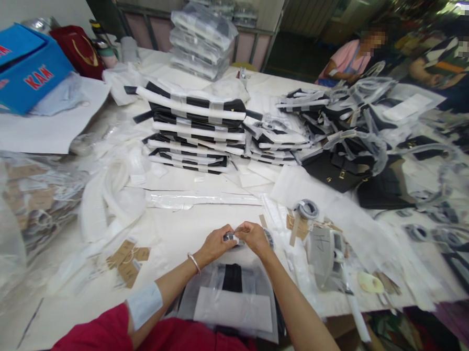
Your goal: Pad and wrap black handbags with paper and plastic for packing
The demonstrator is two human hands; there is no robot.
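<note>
My left hand (217,244) is closed on a small dark grey and white piece (230,237), perhaps a coiled strap; its exact kind is too small to make out. Against its upper right side, my right hand (254,237) pinches with thumb and forefinger; what lies in the pinch is hidden. Beside the right hand, a grey coil (269,238) rests partly covered on the table. Below both hands, close to my body, lies a black bag in clear plastic wrapping (233,278), with a white sheet (233,308) across its front.
Wrapped black bags (198,124) stand stacked at the back, and unpacked black handbags (331,170) crowd the right. Brown tags (130,261) lie left. A grey tape dispenser (321,258), another coil (306,208) and a blue box (35,71) are around. A co-worker (348,58) sits far right.
</note>
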